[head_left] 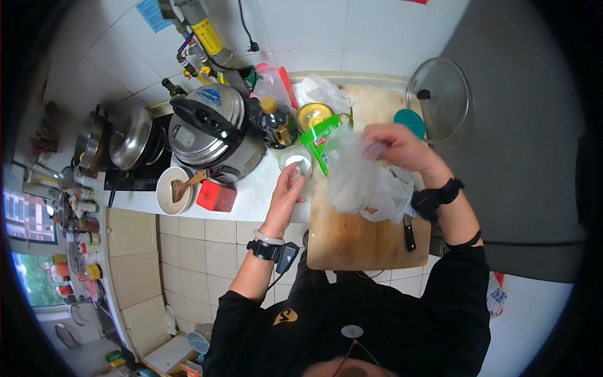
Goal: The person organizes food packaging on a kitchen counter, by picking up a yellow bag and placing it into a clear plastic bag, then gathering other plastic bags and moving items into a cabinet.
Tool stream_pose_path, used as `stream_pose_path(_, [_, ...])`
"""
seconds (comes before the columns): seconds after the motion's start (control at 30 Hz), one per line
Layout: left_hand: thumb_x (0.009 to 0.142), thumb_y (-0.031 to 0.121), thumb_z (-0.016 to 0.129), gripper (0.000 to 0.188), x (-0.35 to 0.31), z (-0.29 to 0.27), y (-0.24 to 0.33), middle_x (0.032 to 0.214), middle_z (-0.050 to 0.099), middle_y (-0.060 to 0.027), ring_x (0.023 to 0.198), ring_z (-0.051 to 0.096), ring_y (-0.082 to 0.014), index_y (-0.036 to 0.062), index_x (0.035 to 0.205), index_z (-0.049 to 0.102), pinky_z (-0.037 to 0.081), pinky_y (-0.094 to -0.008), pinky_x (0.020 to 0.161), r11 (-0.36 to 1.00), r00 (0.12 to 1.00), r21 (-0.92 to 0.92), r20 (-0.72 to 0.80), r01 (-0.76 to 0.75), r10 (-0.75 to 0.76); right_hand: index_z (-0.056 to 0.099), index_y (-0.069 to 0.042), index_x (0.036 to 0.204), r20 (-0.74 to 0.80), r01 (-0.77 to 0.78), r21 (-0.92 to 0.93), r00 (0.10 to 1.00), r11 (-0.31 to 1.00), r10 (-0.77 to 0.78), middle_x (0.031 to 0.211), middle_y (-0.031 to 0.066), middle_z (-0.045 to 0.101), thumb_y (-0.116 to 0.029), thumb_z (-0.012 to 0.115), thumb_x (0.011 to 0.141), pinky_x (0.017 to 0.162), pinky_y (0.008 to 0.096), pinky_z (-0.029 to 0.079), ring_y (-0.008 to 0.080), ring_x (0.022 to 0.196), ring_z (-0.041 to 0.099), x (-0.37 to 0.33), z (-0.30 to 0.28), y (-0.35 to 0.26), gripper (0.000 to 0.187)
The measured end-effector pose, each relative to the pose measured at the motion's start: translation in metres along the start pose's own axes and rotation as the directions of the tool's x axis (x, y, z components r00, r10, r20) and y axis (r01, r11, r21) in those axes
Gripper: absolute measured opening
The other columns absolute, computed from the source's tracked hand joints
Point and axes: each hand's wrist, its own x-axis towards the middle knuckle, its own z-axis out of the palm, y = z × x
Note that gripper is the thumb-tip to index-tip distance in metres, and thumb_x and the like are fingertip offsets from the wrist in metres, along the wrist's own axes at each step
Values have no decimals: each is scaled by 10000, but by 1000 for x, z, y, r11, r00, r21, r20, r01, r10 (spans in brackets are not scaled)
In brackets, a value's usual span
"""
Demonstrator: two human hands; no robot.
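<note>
While the right hand (401,147) pinches 1 bag (347,182) between fingers, the left hand (286,198), fingers apart, is at 1 jar (304,158).

The bag (345,176) in my right hand (397,148) is thin, crinkled, see-through plastic; the jar (306,162) at my left hand (286,196) looks like clear, shiny glass. The board (352,245) before me is smooth wood with a soft sheen. The cooker (248,158) shows polished metal and black plastic; the big lid (443,103) is glass rimmed with metal. The wall tiles (383,34) look glossy, my sleeves (461,283) matt cloth.
</note>
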Motion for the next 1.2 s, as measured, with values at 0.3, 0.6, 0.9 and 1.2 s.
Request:
stream_pose_path(0.3, [858, 285, 601, 541, -36, 15, -4, 909, 575, 25, 782, 506, -47, 51, 1306, 410, 383, -183, 570, 946, 963, 293, 183, 139, -198, 586, -20, 916, 249, 149, -141, 962, 979, -111, 862, 101, 563, -89, 554, 815, 749, 309, 432, 235, 837, 555, -53, 66, 1, 126])
stream_pose_path(0.6, [890, 181, 573, 124, -43, -11, -32, 800, 560, 22, 697, 487, -59, 59, 878, 591, 413, -207, 615, 900, 991, 418, 11, -125, 132, 609, -76, 857, 170, 73, -328, 985, 942, -17, 973, 93, 504, 94, 545, 631, 831, 328, 406, 268, 971, 494, -100, 70, 21, 290])
stream_pose_path(0.9, [929, 218, 499, 139, -50, 2, -11, 808, 523, 5, 708, 526, -94, 83, 959, 491, 474, -266, 582, 993, 995, -99, -74, 62, -69, 572, -59, 695, -53, -134, -409, 991, 903, 123, 1003, 79, 447, 88, 581, 607, 862, 324, 380, 263, 1000, 441, -134, 58, 10, 171])
stream_pose_path(1.2, [746, -39, 614, 195, -41, -18, -31, 742, 533, 20, 625, 508, -97, 34, 910, 540, 433, -235, 570, 782, 973, 599, -23, -172, 231, 544, -32, 675, -196, -296, -443, 953, 846, 231, 1017, 93, 447, 127, 542, 587, 858, 306, 386, 268, 1025, 433, -135, 58, 24, 181])
